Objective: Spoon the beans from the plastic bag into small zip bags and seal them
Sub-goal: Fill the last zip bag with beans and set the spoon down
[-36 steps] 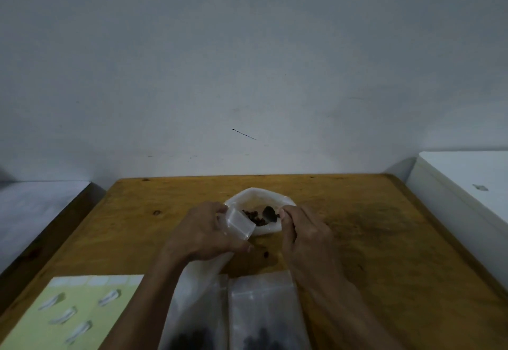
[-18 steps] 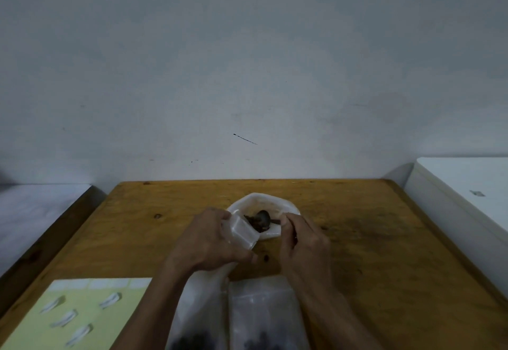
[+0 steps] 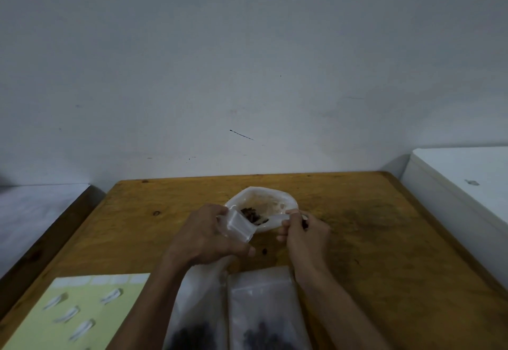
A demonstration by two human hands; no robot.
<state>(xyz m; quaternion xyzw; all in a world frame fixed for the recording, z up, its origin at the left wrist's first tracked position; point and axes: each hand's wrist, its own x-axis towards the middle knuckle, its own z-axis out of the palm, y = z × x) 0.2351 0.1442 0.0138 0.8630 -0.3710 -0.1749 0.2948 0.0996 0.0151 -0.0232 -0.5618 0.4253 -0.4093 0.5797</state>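
Beans (image 3: pixel 252 214) sit in plastic bag (image 3: pixel 262 201) mid-surface. Left hand (image 3: pixel 209 235) pinches small zip bag (image 3: pixel 238 224) beside it; right hand (image 3: pixel 303 235) pinches spoon (image 3: pixel 277 217). Film limp, slippery: grip at mouth rim.

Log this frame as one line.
step: scooping | left hand: holds small zip bag open | right hand: grips spoon | beans in plastic bag

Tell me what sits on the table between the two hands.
In the head view, between the left hand and right hand lie the plastic bag's open mouth with dark beans inside, and one loose bean on the bare wooden table.
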